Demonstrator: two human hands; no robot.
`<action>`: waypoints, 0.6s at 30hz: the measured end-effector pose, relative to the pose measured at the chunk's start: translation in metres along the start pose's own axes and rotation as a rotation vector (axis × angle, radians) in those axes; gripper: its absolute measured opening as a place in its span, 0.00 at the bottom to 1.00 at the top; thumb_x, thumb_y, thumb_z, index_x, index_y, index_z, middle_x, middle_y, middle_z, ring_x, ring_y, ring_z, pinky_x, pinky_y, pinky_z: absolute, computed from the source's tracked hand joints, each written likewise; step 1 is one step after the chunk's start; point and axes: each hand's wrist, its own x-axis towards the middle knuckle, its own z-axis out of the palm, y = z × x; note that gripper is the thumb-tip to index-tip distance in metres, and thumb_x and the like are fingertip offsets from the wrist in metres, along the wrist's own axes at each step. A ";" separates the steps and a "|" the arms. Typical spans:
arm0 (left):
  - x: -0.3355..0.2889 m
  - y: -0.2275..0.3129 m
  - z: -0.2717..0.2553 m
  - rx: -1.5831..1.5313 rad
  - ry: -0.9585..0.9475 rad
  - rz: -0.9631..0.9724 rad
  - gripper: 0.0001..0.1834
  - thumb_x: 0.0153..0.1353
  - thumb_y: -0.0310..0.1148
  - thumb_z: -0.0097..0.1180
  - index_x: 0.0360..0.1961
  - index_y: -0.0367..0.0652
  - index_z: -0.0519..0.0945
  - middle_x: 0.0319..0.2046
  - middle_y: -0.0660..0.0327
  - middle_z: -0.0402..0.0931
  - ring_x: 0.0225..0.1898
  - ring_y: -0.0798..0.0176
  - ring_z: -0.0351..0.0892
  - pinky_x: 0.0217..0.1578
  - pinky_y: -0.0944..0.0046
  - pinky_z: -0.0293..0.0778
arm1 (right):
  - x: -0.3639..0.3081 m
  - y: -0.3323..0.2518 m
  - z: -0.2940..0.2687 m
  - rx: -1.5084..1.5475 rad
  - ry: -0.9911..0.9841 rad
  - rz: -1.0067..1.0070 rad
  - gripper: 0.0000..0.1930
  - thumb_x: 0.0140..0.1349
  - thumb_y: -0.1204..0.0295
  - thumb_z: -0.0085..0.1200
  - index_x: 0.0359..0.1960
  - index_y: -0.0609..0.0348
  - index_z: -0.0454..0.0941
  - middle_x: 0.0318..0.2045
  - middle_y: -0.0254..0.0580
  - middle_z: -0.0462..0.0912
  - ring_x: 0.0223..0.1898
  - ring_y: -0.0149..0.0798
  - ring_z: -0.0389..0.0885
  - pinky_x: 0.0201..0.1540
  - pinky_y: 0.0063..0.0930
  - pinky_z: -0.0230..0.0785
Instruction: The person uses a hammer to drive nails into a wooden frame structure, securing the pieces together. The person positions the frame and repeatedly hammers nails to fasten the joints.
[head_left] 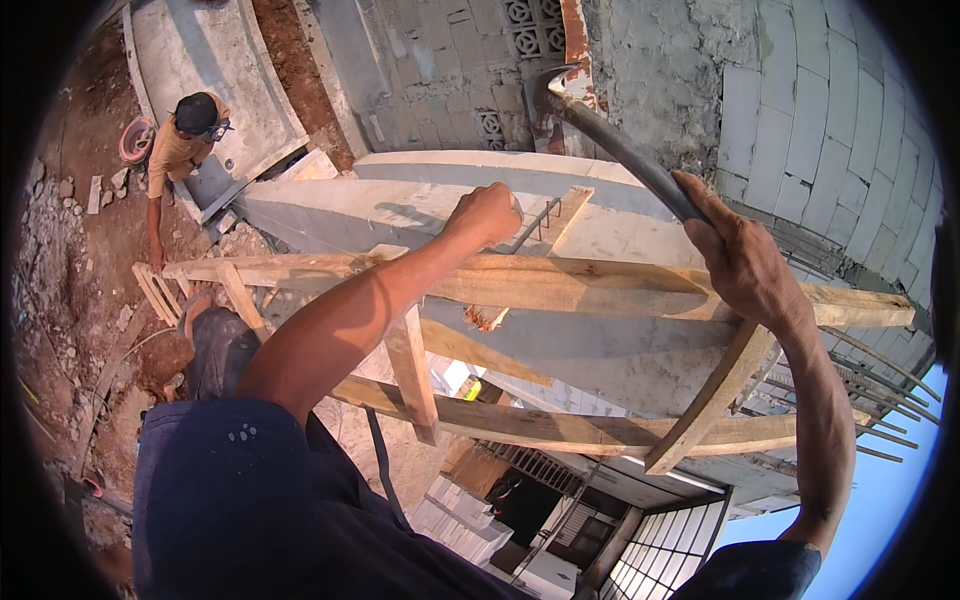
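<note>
My right hand [745,255] is wrapped round the lower shaft of a dark crowbar [625,148]. The bar's hooked end points up and left, toward a rusty edge on the wall. My left hand [487,214] is closed in a fist above the concrete beam [380,200]; whether anything is in it is hidden. Just right of that fist, a bent steel rod [537,226] lies beside a short wooden strip [572,222]. Beneath both arms runs a wooden ladder [590,285], its long rails crossed by nailed rungs [408,365].
A co-worker [180,150] in a tan shirt and dark cap reaches a hand to the ladder's far left end. Rubble and red soil [75,250] lie there. Rebar ends [880,390] jut out at right. Behind stands a grey block wall [800,130].
</note>
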 end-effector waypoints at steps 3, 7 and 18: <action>-0.053 0.002 -0.017 0.214 -0.053 0.059 0.21 0.64 0.46 0.54 0.38 0.35 0.84 0.37 0.47 0.83 0.35 0.50 0.83 0.38 0.52 0.76 | 0.002 0.017 0.005 0.056 -0.033 -0.027 0.26 0.70 0.68 0.42 0.70 0.57 0.64 0.22 0.41 0.76 0.24 0.36 0.76 0.34 0.37 0.72; -0.150 -0.023 -0.004 0.283 0.391 0.826 0.22 0.58 0.43 0.64 0.50 0.42 0.79 0.47 0.51 0.73 0.45 0.52 0.78 0.39 0.52 0.76 | 0.005 0.004 0.002 0.035 -0.134 0.066 0.25 0.70 0.70 0.42 0.69 0.56 0.64 0.29 0.53 0.81 0.32 0.46 0.81 0.40 0.42 0.74; -0.144 -0.058 0.017 0.499 0.449 1.139 0.18 0.49 0.23 0.63 0.45 0.37 0.83 0.35 0.60 0.76 0.36 0.62 0.78 0.33 0.66 0.79 | 0.017 -0.013 -0.008 0.099 0.134 -0.012 0.23 0.71 0.72 0.43 0.68 0.56 0.66 0.26 0.55 0.80 0.29 0.45 0.82 0.40 0.42 0.72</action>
